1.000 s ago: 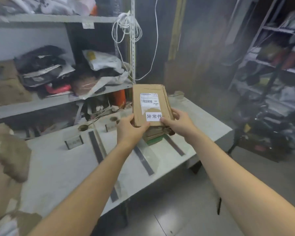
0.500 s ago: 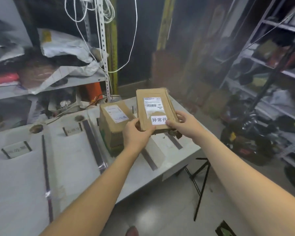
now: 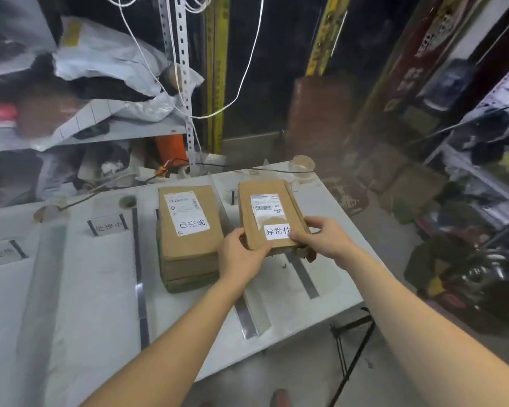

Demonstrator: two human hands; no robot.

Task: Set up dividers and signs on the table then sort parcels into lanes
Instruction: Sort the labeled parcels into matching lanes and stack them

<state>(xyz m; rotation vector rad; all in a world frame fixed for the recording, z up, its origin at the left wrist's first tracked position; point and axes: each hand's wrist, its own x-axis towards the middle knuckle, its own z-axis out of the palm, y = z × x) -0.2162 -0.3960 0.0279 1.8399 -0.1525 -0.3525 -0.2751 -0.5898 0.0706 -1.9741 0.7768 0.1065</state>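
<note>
A perforated metal upright (image 3: 184, 83) is seen at the back, and all else is placed from it. A white cord (image 3: 251, 55) is looped near its top and hung down to its right. To its left, white plastic bags (image 3: 106, 54) are heaped on a grey shelf board (image 3: 124, 134), with dark bundles blurred beyond them. An orange object (image 3: 171, 149) is tucked under that board, just beside the upright's foot. 1 yellow post (image 3: 218, 69) is stood just right of the upright, and a 2nd (image 3: 326, 33) is leaned farther right. A brown cardboard sheet (image 3: 321, 118) is propped below that 2nd post. Well to the right, a metal rack (image 3: 482, 107) is loaded with blurred goods. A black folding stand (image 3: 350, 348) is set far below and to the right.
</note>
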